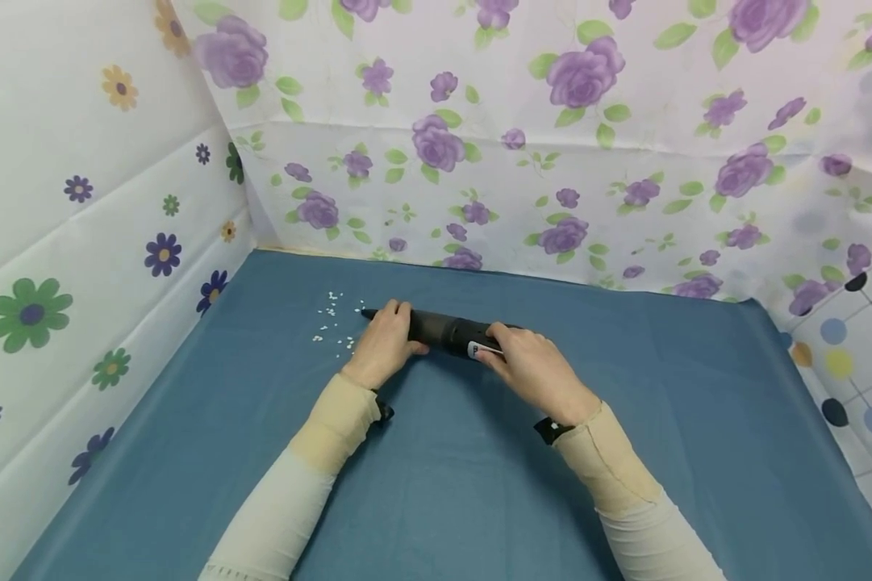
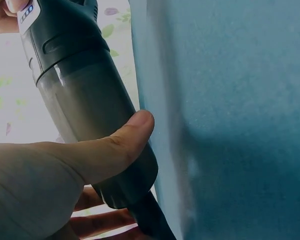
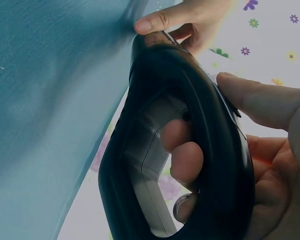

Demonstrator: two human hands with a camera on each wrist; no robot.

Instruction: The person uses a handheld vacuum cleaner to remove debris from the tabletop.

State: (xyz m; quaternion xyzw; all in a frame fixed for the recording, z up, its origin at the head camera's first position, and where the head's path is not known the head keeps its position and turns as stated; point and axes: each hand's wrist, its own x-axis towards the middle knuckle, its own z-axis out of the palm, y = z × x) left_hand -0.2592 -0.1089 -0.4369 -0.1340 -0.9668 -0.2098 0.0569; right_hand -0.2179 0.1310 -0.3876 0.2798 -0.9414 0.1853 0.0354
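Vacuum: black body, dark smoky-grey front section, white label patch near the handle; the left wrist view shows small blue marks on that patch.
Crumbs: white, scattered specks.
Cloth: plain blue-teal.
Back wall: white with purple roses, green leaves.
Left wall: white, flat daisies in green, purple, orange.
Right wall: white with blue, yellow, black dots.
Sleeves: cream, tan cuffs.

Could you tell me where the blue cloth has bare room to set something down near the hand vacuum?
Bare blue cloth runs right of the right hand to the tiled wall, and between the sleeves toward the near edge. It is crowded ahead of the left hand, where white crumbs lie by the hand vacuum nozzle.
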